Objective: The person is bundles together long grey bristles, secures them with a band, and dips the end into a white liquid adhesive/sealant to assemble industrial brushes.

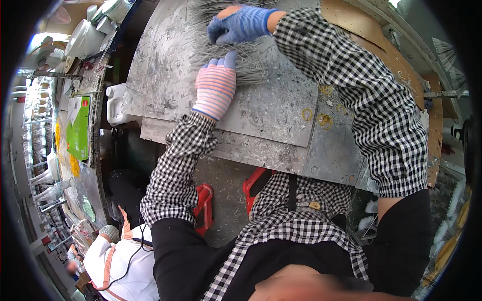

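Note:
A spread heap of thin grey wire-like strands (246,74) lies at the far side of the metal-topped table (271,118). My left hand (216,88), in a pink striped glove with bluish fingertips, rests at the near edge of the heap. Its fingers are bent down and close together against the strands; what lies under them is hidden. Over the heap, farther off and a little to the right, is my right hand (242,26) in a blue glove. Its fingers curl inward, and I cannot make out what they hold.
Yellow ring marks (325,121) stain the tabletop. A white plastic jug (116,104) stands by its left edge. A green box (78,128) lies on a bench farther left, where another person (120,263) in white sits. Red stool legs (205,208) show below.

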A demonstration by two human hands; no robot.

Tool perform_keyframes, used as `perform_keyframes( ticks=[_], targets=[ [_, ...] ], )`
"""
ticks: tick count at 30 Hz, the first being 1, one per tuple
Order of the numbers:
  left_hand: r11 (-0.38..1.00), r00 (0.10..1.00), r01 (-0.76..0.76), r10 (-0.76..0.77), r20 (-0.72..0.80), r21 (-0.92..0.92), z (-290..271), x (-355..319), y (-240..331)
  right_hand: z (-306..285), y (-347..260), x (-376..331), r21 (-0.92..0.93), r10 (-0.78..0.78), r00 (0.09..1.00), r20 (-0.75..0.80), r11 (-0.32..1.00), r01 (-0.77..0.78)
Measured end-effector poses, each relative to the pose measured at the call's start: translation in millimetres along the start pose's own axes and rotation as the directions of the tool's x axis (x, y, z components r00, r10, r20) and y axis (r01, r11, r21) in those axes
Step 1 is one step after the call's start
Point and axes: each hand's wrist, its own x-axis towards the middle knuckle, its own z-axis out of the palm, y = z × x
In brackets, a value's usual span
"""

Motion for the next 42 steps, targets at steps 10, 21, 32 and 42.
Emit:
perform_keyframes(
  ticks=[10, 21, 32, 42],
  targets=[
    [0.999, 0.936, 0.014, -0.028, 0.350, 0.041, -38.2, 22.6, 7.6, 29.4, 25.0, 9.9, -0.287, 0.277, 0.960, -0.048, 0.917, -0.279],
    [0.970, 0.984, 0.127, -0.149, 0.093, 0.207, -19.3, -13.0, 36.3, 53.1, 18.8, 4.0, -0.447, 0.330, 0.930, -0.163, 0.815, -0.368],
    [0.995, 0.987, 0.102, -0.104, 0.123, 0.020, -49.3, -92.0, 65.2, 46.6, 4.8, -13.8, -0.422, 0.242, 0.956, -0.167, 0.859, -0.291],
    [0.997, 0.964, 0.059, -0.072, 0.258, 0.058, -61.9, -114.9, 79.9, 68.1, 9.7, -77.3, -0.340, 0.107, 0.993, 0.043, 0.936, -0.086]
  ],
)
